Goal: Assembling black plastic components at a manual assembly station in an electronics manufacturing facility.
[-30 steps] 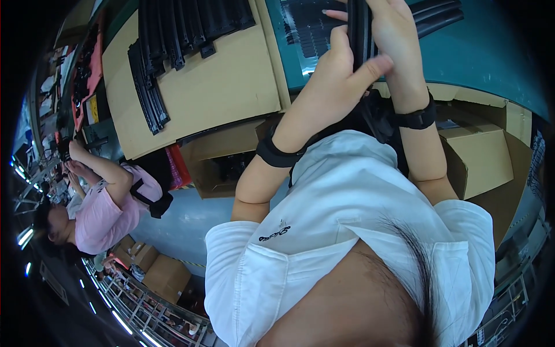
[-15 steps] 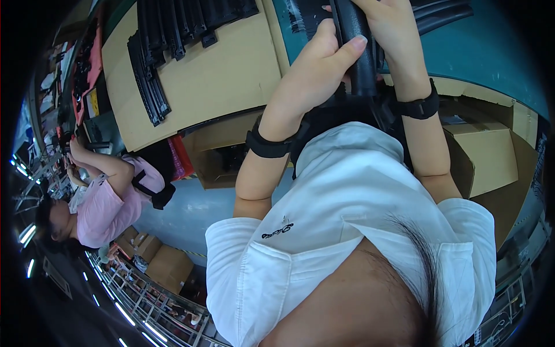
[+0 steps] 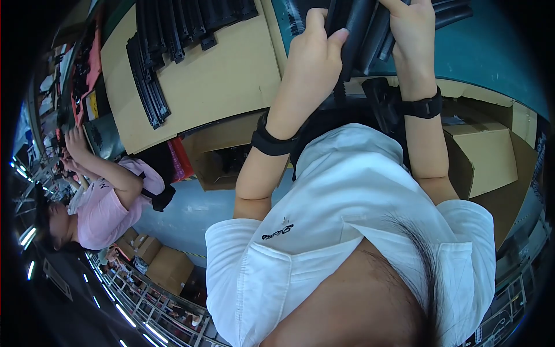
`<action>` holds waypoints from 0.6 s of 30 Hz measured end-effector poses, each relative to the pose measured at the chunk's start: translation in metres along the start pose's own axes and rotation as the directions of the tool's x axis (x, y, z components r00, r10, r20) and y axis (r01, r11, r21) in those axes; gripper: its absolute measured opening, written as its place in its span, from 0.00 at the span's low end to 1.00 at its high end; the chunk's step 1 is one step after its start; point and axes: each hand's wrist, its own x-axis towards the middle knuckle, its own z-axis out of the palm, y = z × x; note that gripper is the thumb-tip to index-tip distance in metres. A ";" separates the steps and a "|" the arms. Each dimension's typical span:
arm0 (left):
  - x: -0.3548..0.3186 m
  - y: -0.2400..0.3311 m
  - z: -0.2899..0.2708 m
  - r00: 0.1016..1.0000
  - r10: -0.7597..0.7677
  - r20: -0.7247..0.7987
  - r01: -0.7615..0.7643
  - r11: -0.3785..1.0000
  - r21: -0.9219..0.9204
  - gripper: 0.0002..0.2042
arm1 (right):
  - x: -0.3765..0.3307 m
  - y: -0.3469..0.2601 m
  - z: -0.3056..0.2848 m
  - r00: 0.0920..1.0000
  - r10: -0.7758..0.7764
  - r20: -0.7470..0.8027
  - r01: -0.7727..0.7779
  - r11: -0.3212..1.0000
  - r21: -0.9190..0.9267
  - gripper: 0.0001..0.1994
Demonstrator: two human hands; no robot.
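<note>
Right hand (image 3: 413,40) shifted rightward, black strips (image 3: 372,41) fanned, long, smooth, faintly glossy

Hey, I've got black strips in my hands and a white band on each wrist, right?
Not quite: the head view shows black wristbands, not white. Your left hand and right hand do hold black strips.

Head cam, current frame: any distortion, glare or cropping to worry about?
Head view: fisheye bows the near edge of the teal tabletop, with black vignetting at the rim; head view: lamps at lower left blow out to white; head view: the top edge crops the black strips between left hand and right hand.
</note>
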 end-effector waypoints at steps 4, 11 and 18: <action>-0.008 -0.007 0.013 0.889 0.405 -0.215 -0.283 0.854 0.437 0.23 | 0.003 0.002 -0.005 1.000 0.020 -0.002 -0.020 0.999 0.034 0.20; -0.020 0.001 0.018 0.922 0.385 -0.031 -0.347 0.861 0.373 0.32 | -0.001 -0.012 0.011 0.990 0.136 -0.030 -0.127 0.969 0.211 0.20; -0.030 0.003 0.027 0.953 0.303 0.019 -0.286 0.872 0.398 0.37 | 0.003 -0.011 0.008 0.996 0.086 -0.037 -0.076 0.976 0.203 0.19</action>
